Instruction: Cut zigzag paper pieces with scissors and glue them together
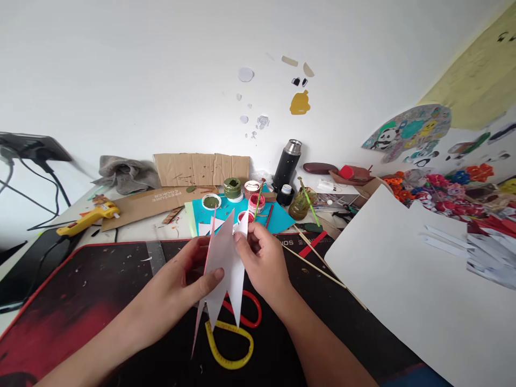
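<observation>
Both my hands hold up a piece of white paper with pointed, zigzag ends above the dark desk mat. My left hand grips its left side, thumb across the white face and fingers behind. A red edge shows along the paper's left side. My right hand pinches the right-hand strip near its top, fingers curled. Below the paper lies a pair of scissors with a yellow handle loop and a red handle loop; the paper and my left hand hide the blades.
Paint jars stand on blue paper behind my hands, near a black flask. A yellow glue gun lies at left. Thin sticks and a large white sheet are at right. A metal ruler lies left.
</observation>
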{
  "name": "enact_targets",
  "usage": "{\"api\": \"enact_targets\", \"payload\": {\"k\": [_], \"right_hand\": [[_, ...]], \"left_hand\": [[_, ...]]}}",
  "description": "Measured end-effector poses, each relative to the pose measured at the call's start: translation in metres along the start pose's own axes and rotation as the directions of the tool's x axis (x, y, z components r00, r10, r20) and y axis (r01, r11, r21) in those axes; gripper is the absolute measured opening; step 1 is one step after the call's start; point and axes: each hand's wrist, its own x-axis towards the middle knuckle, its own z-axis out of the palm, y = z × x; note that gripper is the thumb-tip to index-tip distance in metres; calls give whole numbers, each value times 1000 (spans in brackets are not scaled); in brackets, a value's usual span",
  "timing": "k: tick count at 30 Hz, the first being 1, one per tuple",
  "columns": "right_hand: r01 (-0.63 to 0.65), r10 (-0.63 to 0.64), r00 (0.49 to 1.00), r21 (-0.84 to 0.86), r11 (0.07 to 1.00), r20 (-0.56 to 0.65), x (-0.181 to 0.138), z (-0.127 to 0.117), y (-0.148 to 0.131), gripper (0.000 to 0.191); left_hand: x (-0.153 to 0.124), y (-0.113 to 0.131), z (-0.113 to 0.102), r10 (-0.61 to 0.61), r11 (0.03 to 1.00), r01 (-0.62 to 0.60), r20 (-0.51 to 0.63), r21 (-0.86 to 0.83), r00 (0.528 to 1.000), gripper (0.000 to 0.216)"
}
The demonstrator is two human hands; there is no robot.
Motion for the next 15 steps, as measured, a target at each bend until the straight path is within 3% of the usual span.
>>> {"api": "enact_targets", "payload": {"k": [6, 11, 15], "right_hand": [[26, -26, 998, -1, 1000, 49, -4, 5, 3, 17], [-70, 35, 985, 212, 975, 168, -8, 8, 4, 14], [-87, 56, 980, 164, 983, 190, -11, 10, 0, 20]], "left_hand": [[-4, -5, -10, -5, 993, 11, -50, 116, 999, 40], [-1, -11, -25, 204, 892, -121, -150, 435, 967, 30], [4, -13, -32, 295, 834, -159, -184, 528, 938, 29]]}}
